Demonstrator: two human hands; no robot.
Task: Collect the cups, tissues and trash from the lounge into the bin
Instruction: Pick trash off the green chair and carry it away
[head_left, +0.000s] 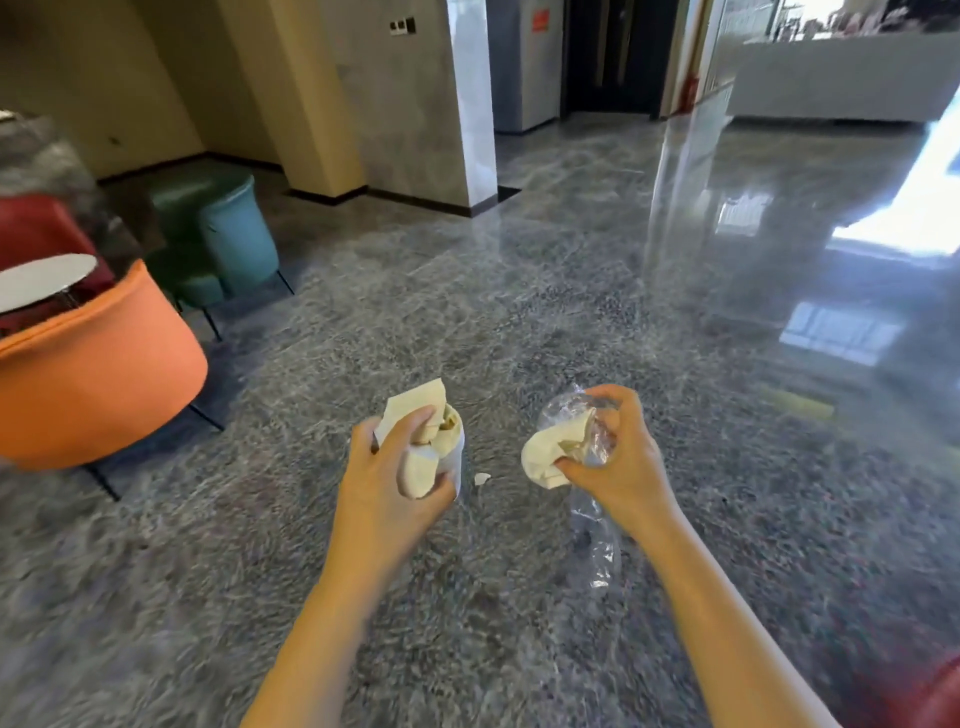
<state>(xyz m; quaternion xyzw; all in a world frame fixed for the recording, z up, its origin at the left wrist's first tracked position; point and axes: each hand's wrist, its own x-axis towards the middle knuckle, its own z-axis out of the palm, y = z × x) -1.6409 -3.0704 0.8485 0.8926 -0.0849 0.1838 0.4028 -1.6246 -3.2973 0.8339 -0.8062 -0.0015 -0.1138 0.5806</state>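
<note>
The left hand (387, 467) had its fingers curled tight round a white cup (451, 460) stuffed with tissues (415, 408). The right hand (626, 460) squeezed 1 tissue ball (543, 460) and a clear plastic wrapper (595, 535). Both hung over the wide, shiny floor (519, 291). The edge of an orange chair (93, 379) stood off to the left.

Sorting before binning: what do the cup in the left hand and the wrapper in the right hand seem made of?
The cup is probably paper: white matte wall, tissues stuffed inside. The wrapper looks like thin clear plastic film: glossy, crinkled, the floor shows through.
</note>
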